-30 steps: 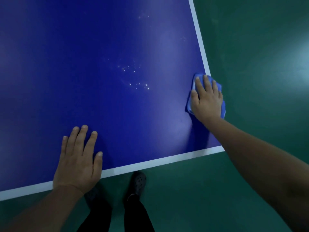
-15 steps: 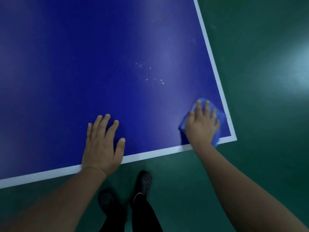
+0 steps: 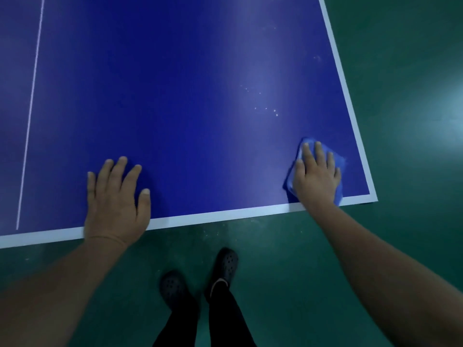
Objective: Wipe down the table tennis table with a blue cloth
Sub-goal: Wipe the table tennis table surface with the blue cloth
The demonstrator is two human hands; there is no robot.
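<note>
Right hand has dragged the blue cloth down the side line to the near right corner of the desk; fingers spread flat on top, pressing it down. Left hand has slid right along the near edge and braces flat, fingers apart. That edge strip looks done. White specks remain further in, likely next.

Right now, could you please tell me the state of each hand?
Left hand: open, flat on the table.
Right hand: open, pressing the cloth flat.
</note>
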